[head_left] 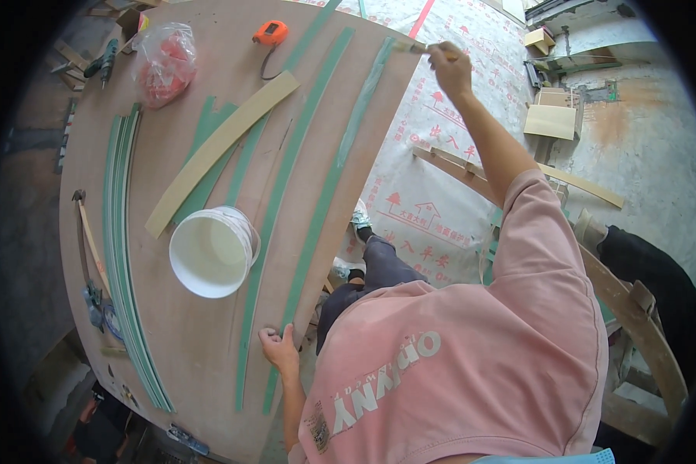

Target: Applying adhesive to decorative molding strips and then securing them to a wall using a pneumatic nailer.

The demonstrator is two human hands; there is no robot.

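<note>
My right hand [450, 68] reaches far out and grips a small brush [414, 48]. Its bristles touch the far end of a long curved green strip [340, 158] that lies along the right edge of a big plywood board [185, 356]. My left hand [278, 348] is curled over the near part of that same strip at the board's edge, holding it down. A white bucket [209, 251] with pale liquid stands on the board, left of the strip.
More green strips [282, 182] and a beige curved strip [216, 151] lie across the board, with a stack of green strips [127, 255] at the left. An orange tape measure [271, 32], a bag of red pieces [165, 62] and a hammer [81, 232] are nearby. Curved wooden frames [634, 317] stand right.
</note>
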